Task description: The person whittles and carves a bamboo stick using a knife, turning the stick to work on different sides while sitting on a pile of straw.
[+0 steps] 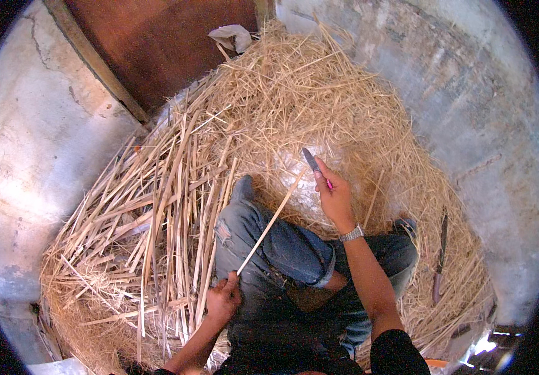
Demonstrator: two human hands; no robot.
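Strip sits pinched in the left hand, knife gripped in the forward-reaching right hand.

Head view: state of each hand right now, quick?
Left hand: closed, holding the near end of a thin pale strip.
Right hand: closed, holding a knife.

The left hand hides the near end of a slender strip, while the right hand covers most of the handle of a knife. At the far edge of the straw bed, a pale, crumpled item is too indistinct to identify; by the near right edge, the frame crops an orange object.
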